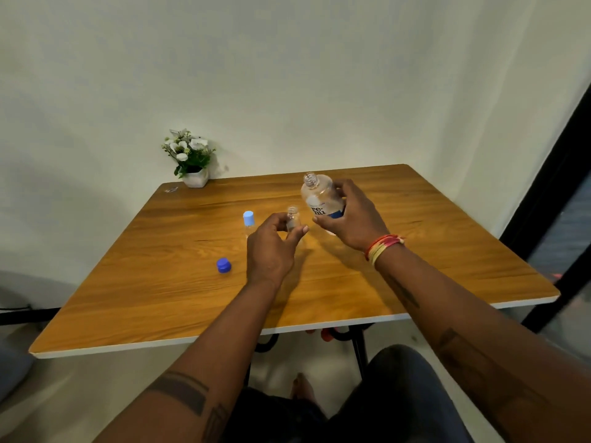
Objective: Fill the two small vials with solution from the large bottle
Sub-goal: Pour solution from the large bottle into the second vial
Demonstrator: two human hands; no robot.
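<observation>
My left hand [271, 247] pinches the open vial [293, 219] steady; at its 2 o'clock, my right hand [350, 217] grips the uncapped bottle [321, 199], tilted for pouring.

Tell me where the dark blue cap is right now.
In the head view, the dark blue cap lies loose on the wooden table, left of the left hand and nearer the front edge than the capped vial.

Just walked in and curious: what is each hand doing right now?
Left hand: holds the uncapped small vial between fingers and thumb.
Right hand: grips the open large bottle.
</observation>
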